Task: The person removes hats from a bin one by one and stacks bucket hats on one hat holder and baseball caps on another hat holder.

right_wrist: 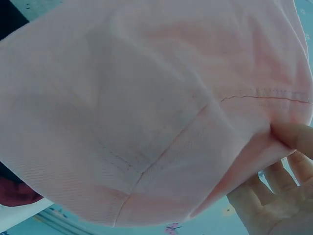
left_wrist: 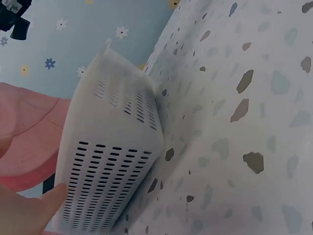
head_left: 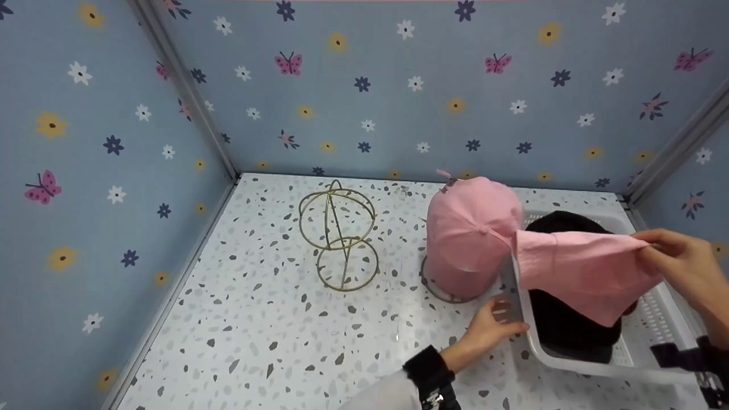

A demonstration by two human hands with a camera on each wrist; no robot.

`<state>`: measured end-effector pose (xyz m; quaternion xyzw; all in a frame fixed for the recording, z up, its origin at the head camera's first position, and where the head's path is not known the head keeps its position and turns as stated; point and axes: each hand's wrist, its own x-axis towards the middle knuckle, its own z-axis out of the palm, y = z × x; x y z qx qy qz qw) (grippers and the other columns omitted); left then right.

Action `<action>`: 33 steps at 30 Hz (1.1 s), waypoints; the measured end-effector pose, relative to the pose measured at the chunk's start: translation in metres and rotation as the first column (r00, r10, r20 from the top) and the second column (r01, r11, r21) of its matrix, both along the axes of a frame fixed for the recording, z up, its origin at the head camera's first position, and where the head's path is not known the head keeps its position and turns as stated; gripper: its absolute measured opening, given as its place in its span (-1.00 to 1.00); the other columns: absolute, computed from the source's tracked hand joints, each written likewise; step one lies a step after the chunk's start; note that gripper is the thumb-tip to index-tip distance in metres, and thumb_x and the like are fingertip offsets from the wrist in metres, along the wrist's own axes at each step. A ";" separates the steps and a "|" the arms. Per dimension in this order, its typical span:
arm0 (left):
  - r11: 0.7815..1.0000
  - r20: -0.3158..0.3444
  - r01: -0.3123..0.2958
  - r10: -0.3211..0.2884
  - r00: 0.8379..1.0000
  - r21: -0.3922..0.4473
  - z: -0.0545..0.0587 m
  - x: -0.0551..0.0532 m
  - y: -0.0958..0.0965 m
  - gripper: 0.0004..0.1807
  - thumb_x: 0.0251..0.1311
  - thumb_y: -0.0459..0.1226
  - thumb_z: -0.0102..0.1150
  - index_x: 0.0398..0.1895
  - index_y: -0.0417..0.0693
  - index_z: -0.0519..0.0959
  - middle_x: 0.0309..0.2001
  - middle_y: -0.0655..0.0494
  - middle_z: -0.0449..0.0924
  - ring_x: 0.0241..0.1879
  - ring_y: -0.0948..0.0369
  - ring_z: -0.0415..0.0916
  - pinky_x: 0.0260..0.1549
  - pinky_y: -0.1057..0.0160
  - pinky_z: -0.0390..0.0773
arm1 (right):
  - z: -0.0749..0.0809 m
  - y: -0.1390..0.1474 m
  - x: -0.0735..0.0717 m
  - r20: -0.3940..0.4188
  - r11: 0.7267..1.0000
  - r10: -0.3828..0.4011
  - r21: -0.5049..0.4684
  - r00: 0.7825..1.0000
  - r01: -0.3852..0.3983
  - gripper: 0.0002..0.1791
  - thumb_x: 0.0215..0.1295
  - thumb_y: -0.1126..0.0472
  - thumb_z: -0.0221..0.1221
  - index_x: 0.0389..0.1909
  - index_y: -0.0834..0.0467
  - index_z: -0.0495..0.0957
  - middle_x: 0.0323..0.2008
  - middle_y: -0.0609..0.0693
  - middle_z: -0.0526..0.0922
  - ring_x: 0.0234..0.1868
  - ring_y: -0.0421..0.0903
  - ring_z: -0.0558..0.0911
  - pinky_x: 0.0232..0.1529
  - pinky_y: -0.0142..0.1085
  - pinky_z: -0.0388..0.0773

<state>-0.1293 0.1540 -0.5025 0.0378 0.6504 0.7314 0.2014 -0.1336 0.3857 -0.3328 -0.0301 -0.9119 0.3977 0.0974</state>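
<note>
Pink cloth hat pinched in the right hand above the white basket.
Black headwear lies beneath it; a pink cap on a wire base crowds its left edge. Speckled tabletop stretches from there to the gold wire stand. The left hand has parted fingers, thumb against the basket's left rim.

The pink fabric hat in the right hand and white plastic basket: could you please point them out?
Pink fabric hat (head_left: pixel 581 267), head view: middle of visible fabric.
White plastic basket (left_wrist: pixel 106 170), left wrist view: perforated side wall.
</note>
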 end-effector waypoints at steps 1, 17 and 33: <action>1.000 -0.023 0.003 -0.003 1.000 0.007 0.002 0.001 -0.004 -0.32 -0.15 -0.39 0.31 0.13 -0.13 0.27 -0.02 0.04 0.42 -0.04 0.14 0.42 -0.13 0.38 0.45 | 0.000 -0.002 0.001 -0.015 1.000 0.014 -0.009 1.000 -0.014 -0.68 0.13 0.42 -0.01 -0.39 -0.11 0.49 -0.51 -0.46 0.48 -0.52 -0.43 0.45 -0.54 -0.61 0.36; 0.994 -0.516 0.085 -0.039 0.856 0.065 0.052 0.001 -0.064 -0.21 -0.11 -0.44 0.26 0.24 -0.28 0.12 0.16 -0.16 0.29 0.11 0.17 0.32 0.07 0.30 0.30 | 0.001 -0.031 0.008 -0.125 0.643 0.344 -0.690 0.930 -0.331 -0.73 0.23 0.49 -0.07 -0.28 0.22 0.59 -0.36 -0.04 0.61 -0.36 -0.26 0.58 -0.38 -0.49 0.54; 0.991 -0.671 -0.134 0.107 0.733 0.012 0.088 0.001 -0.111 -0.91 -0.04 -0.52 0.17 -0.44 -0.45 0.59 -0.50 -0.21 0.60 -0.55 0.34 0.47 -0.56 0.52 0.43 | -0.023 -0.076 -0.012 -0.113 0.450 0.386 -0.844 0.916 -0.293 -0.72 0.25 0.49 -0.09 -0.26 0.20 0.58 -0.31 -0.03 0.62 -0.30 -0.20 0.58 -0.36 -0.35 0.57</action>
